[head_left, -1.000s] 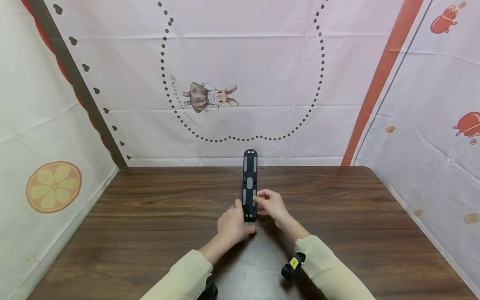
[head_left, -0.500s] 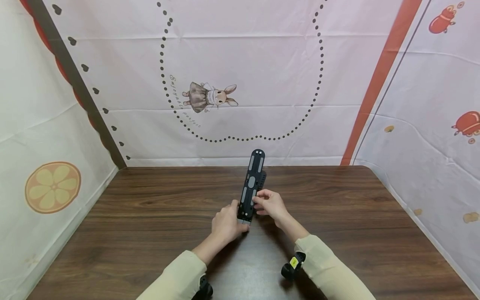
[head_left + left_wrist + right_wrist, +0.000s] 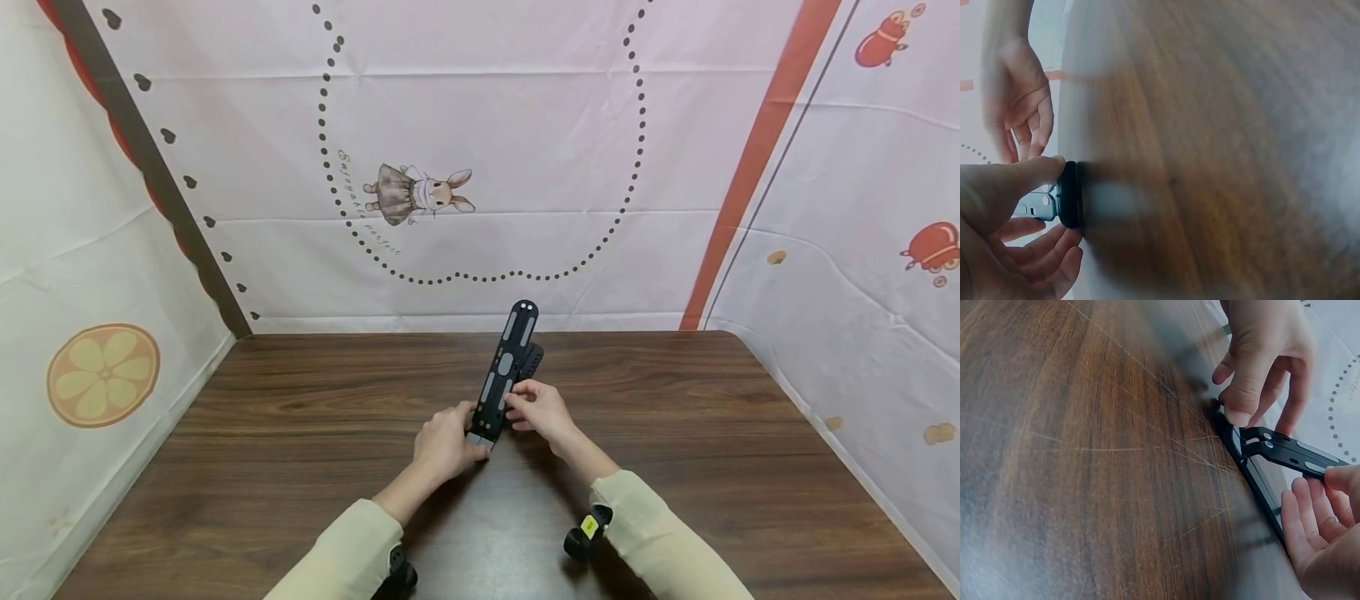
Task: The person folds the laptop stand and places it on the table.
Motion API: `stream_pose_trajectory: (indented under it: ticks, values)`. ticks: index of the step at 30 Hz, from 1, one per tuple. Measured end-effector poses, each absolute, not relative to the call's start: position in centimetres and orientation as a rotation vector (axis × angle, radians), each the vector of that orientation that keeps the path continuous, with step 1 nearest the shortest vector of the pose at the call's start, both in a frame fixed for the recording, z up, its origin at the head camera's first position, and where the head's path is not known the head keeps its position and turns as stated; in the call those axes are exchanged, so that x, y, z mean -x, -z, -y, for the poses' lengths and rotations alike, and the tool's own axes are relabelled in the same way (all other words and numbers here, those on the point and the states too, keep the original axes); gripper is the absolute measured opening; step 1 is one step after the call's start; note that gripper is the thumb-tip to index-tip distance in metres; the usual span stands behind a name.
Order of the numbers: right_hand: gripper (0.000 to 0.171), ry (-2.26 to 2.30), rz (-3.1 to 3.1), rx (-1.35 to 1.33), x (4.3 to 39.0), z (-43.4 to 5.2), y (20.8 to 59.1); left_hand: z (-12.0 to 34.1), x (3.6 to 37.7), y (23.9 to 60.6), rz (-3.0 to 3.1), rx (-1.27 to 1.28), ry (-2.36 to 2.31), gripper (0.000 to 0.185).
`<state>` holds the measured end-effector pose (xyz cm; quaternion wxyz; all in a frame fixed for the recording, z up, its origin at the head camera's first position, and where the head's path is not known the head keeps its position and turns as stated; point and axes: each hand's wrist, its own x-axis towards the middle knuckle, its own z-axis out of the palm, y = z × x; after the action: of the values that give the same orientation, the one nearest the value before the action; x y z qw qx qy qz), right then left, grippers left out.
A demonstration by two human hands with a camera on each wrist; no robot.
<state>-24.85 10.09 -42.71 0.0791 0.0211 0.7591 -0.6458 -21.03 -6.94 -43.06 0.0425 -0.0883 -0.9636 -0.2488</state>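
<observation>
A long black folding stand (image 3: 504, 375) with grey pads lies near the middle of the wooden table (image 3: 300, 433), its far end leaning to the right. A second black arm shows behind the upper one. My left hand (image 3: 444, 442) grips the stand's near end, with the thumb on top. My right hand (image 3: 537, 408) pinches the upper arm about halfway along. In the left wrist view the thumb and fingers of my left hand (image 3: 1004, 206) clasp the stand's rounded end (image 3: 1071, 195). In the right wrist view the stand (image 3: 1285, 450) is spread into two arms, and my right hand (image 3: 1325, 519) holds the upper one.
Printed cloth walls close in the table at the back and on both sides. A small black camera (image 3: 587, 533) sits on my right wrist and another (image 3: 401, 575) on my left wrist. Bare wood lies to the left and right of the hands.
The stand's far end has swung to the right and its two arms have spread apart. My left hand has shifted slightly left with the near end. My right hand has stayed put.
</observation>
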Motion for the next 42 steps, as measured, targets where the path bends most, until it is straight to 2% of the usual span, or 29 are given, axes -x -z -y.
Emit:
stream_pose_trajectory:
  ticks: [8,23,42]
  values:
    - [0.014,1.916,-2.283,-0.015,24.6,-10.2,42.6,7.6,21.5,42.9,2.995,0.288,0.77,0.065]
    - [0.016,1.759,-2.482,0.23,24.7,-12.1,42.7,9.1,22.1,43.1,2.98,0.337,0.792,0.055]
    - [0.044,1.637,-2.781,0.53,26.5,-16.2,40.6,11.1,22.8,43.3,2.968,0.445,0.843,0.054]
